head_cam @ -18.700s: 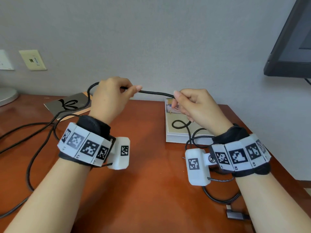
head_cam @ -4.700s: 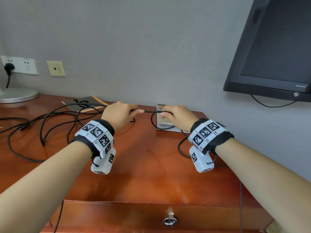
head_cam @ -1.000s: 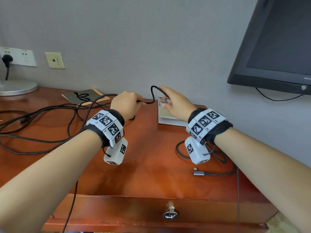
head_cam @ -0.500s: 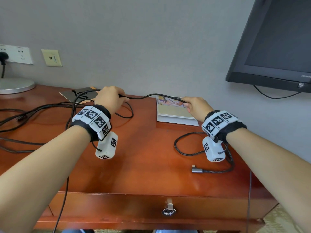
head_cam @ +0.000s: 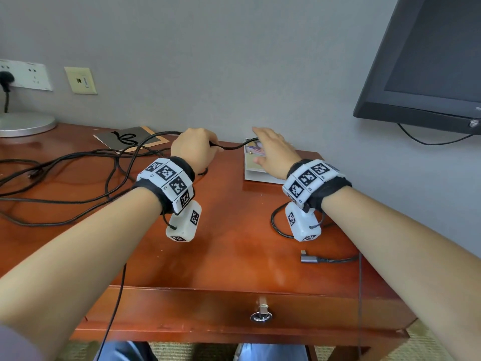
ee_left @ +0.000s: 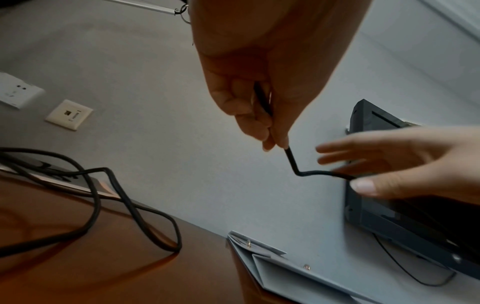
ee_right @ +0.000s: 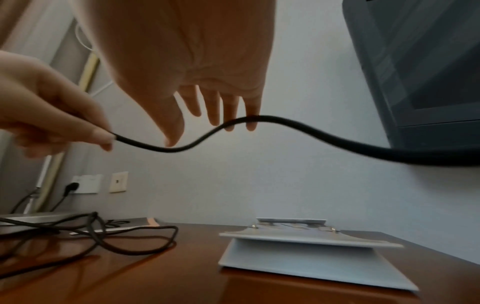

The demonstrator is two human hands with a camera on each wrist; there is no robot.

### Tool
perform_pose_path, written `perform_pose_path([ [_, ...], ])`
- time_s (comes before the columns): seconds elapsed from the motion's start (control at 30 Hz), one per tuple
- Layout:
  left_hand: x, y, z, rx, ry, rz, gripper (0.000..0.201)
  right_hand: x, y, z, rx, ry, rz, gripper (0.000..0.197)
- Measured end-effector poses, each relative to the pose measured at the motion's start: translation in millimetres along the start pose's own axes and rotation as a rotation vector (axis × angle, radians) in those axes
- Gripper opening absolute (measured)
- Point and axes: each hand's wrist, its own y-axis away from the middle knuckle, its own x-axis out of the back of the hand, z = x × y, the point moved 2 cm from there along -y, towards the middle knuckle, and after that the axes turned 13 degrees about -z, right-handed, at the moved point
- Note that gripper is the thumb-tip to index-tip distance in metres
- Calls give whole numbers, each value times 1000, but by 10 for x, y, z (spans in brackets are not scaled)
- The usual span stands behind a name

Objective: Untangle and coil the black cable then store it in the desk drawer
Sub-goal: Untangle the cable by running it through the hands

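The black cable [head_cam: 234, 146] sags in a short span between my two hands above the back of the desk. My left hand [head_cam: 213, 147] pinches it between thumb and curled fingers [ee_left: 275, 142]. My right hand [head_cam: 260, 142] hovers with straight, spread fingers [ee_right: 215, 115]. The cable [ee_right: 285, 121] passes under them, above the thumb [ee_left: 363, 185], without being gripped. Tangled loops [head_cam: 78, 162] lie on the desk's left. A smaller loop [head_cam: 273, 225] and the connector end [head_cam: 309, 259] lie under my right wrist. The drawer [head_cam: 182, 306] is closed, with a ring pull [head_cam: 261, 316].
A grey card stand [head_cam: 260, 175] sits under my right hand near the wall. A dark folder [head_cam: 130, 138] and a lamp base [head_cam: 26, 123] are at the back left. Wall sockets [head_cam: 26, 74] are above them. A monitor [head_cam: 429, 61] hangs at the upper right.
My hands have come closer together, so the stretched span of cable has gone slack. My right hand has let go of the cable and straightened its fingers.
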Motion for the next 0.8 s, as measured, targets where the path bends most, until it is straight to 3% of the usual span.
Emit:
perform_pose_path([
  [0.2,41,8,-7,-34,19,33,19,-58,-128,-268,-1,190,-96,56],
  [0.4,105,14,-181,-7,16,91,26,-71,-103,-230,6,103,-36,43],
  [0.5,172,3,-323,37,87,105,26,-81,-72,-58,-12,6,78,32],
  [0.57,201,-10,-419,57,113,98,25,-102,-51,61,26,-69,143,36],
  [0.7,160,-35,-469,52,110,61,25,-103,9,118,175,-157,111,25],
  [0.8,100,-47,-380,5,124,-17,29,-113,17,135,188,-217,90,27],
])
